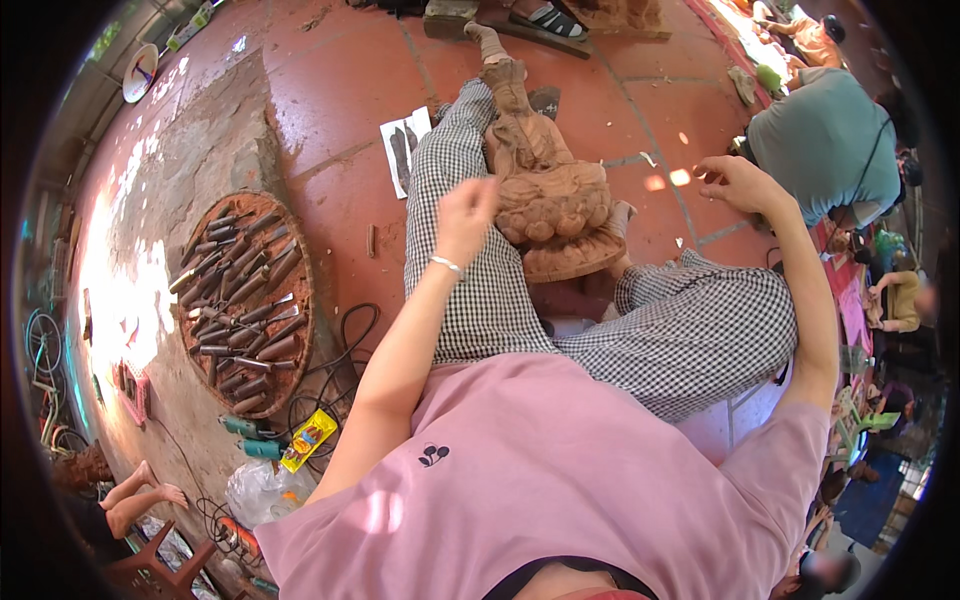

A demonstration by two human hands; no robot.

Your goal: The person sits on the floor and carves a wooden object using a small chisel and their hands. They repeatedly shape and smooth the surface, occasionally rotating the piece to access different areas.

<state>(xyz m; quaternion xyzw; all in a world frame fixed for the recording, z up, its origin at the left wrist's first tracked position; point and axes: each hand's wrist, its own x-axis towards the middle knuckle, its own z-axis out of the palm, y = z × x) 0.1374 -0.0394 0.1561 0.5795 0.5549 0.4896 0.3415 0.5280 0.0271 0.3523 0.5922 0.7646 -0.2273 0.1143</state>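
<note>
A carved reddish-brown wooden figure (pixel 530 145), seated on a round base of carved rounded shapes (pixel 550 207), rests between my legs. My left hand (pixel 467 220) is raised just left of the base, its fingers curled closed. It is slightly blurred, and whatever it might hold is hidden. A white bracelet (pixel 446 265) circles that wrist. Off to the right, my right hand (pixel 738 187) hovers above my bent knee, apart from the carving. Its fingers are loosely bent and spread, with nothing visible in them.
To the left, a round woven tray (pixel 306 345) holds several carving chisels (pixel 240 265). Cables (pixel 350 330), green power tools (pixel 255 437), a yellow packet (pixel 308 440) and a plastic bag (pixel 265 490) lie nearby. White paper (pixel 392 165) carries dark pieces. Another person (pixel 825 140) sits at right.
</note>
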